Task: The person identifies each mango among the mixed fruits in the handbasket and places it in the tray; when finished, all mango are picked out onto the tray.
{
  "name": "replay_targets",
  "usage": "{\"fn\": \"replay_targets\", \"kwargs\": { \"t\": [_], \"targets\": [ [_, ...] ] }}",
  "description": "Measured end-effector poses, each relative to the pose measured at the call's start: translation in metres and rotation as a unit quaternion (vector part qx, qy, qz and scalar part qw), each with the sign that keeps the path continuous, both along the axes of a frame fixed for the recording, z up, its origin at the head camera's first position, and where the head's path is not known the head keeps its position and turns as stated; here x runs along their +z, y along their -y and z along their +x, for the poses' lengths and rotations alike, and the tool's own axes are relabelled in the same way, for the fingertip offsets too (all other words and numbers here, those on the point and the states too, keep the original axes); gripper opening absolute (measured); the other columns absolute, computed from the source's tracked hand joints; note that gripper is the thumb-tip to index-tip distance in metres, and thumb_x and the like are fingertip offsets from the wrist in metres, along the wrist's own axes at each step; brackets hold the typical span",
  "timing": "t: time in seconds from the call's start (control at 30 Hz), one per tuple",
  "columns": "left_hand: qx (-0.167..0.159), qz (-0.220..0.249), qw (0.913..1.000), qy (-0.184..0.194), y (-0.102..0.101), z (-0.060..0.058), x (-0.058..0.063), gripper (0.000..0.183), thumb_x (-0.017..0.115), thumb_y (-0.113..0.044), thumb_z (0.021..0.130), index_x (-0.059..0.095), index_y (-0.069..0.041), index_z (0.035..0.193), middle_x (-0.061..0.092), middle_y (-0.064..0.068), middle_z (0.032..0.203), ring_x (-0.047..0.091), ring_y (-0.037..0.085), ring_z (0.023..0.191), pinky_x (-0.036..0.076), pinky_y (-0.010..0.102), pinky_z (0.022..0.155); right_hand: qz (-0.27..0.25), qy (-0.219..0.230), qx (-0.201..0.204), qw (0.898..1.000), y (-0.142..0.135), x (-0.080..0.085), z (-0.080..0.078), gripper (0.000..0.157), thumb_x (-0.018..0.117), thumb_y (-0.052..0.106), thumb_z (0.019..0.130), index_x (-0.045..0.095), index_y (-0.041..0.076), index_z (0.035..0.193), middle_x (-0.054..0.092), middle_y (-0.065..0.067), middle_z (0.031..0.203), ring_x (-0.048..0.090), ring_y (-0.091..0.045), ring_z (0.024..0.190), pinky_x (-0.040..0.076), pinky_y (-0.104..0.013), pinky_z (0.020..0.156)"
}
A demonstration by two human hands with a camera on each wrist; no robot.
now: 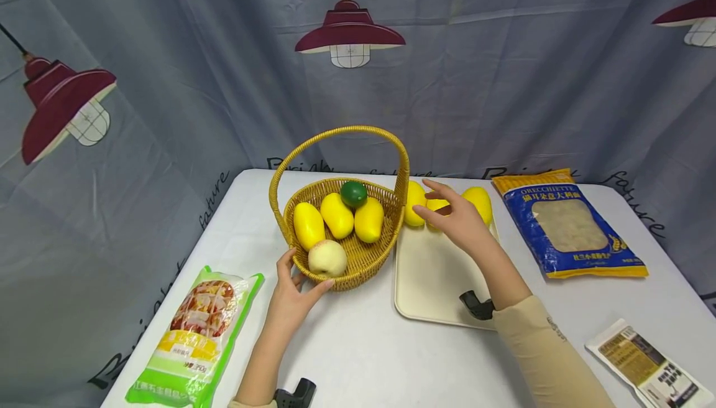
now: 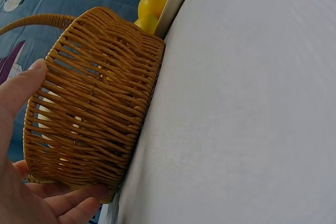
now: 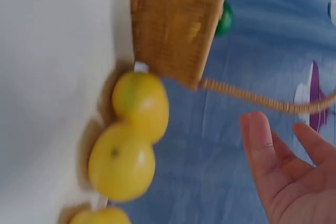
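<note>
My left hand (image 1: 295, 299) holds the front left of a wicker basket (image 1: 366, 265); in the left wrist view its thumb lies at the rim and its fingers spread against the woven side. Inside the basket are three yellow mangoes (image 1: 337, 216), a dark green fruit (image 1: 353, 194) and a pale round fruit (image 1: 327, 258). To the basket's right lies a cream tray (image 1: 439, 283), with three more mangoes (image 3: 122, 161) along its far end. Over these my right hand (image 1: 461, 224) hovers, fingers apart and nothing in its grasp; the right wrist view shows it apart from the fruit.
A green and white food bag (image 1: 196, 339) lies at the table's left. At the right are a blue and yellow pasta bag (image 1: 570, 224) and a small white and brown packet (image 1: 651, 364). The basket's tall handle (image 1: 348, 129) arches above it. A grey curtain hangs behind.
</note>
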State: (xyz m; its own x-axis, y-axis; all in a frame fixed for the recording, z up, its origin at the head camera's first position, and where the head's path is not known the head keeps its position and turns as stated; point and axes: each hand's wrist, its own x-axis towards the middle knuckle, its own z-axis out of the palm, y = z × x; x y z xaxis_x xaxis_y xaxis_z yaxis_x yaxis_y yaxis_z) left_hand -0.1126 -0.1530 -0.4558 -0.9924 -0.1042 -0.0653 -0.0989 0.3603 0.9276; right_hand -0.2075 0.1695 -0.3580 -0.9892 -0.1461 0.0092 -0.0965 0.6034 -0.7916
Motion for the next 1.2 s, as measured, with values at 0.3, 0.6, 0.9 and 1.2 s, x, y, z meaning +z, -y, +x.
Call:
{"fn": "replay_targets", "kwargs": {
  "t": [0.3, 0.6, 0.9, 1.2],
  "targets": [
    [0.001, 0.0, 1.0, -0.002, 0.0, 0.001, 0.001, 0.105, 0.081, -0.047, 0.074, 0.012, -0.024, 0.15, 0.015, 0.019, 0.157, 0.044, 0.038, 0.129, 0.045, 0.052, 0.095, 0.015, 0.012, 0.027, 0.999, 0.05, -0.008, -0.011, 0.084, 0.063, 0.07, 0.078, 0.037, 0.032, 0.148, 0.052, -0.013, 0.135, 0.05, -0.035, 0.12, 0.045, -0.051, 0.093],
    [-0.001, 0.005, 1.0, -0.001, -0.001, 0.001, 0.002, 0.105, 0.081, -0.047, 0.074, 0.012, -0.024, 0.15, 0.015, 0.017, 0.157, 0.043, 0.037, 0.129, 0.045, 0.052, 0.095, 0.057, 0.016, 0.026, 0.998, 0.081, -0.015, -0.022, 0.083, 0.065, 0.063, 0.081, 0.037, 0.024, 0.149, 0.052, -0.015, 0.137, 0.05, -0.035, 0.123, 0.043, -0.052, 0.097],
    [0.001, 0.001, 1.0, -0.001, 0.0, 0.001, 0.002, 0.105, 0.081, -0.047, 0.074, 0.013, -0.023, 0.15, 0.014, 0.018, 0.158, 0.043, 0.037, 0.13, 0.043, 0.053, 0.096, 0.113, 0.032, 0.018, 0.993, 0.101, -0.018, -0.029, 0.09, 0.068, 0.06, 0.08, 0.034, 0.014, 0.15, 0.051, -0.016, 0.139, 0.047, -0.039, 0.125, 0.041, -0.054, 0.098],
    [0.002, -0.002, 1.0, 0.0, -0.001, 0.001, 0.003, 0.106, 0.081, -0.049, 0.074, 0.013, -0.023, 0.15, 0.014, 0.017, 0.158, 0.043, 0.037, 0.13, 0.042, 0.053, 0.097, 0.189, 0.041, -0.003, 0.981, 0.118, -0.032, -0.041, 0.092, 0.071, 0.051, 0.081, 0.031, 0.004, 0.149, 0.055, -0.023, 0.131, 0.052, -0.041, 0.118, 0.043, -0.051, 0.097]
  ]
}}
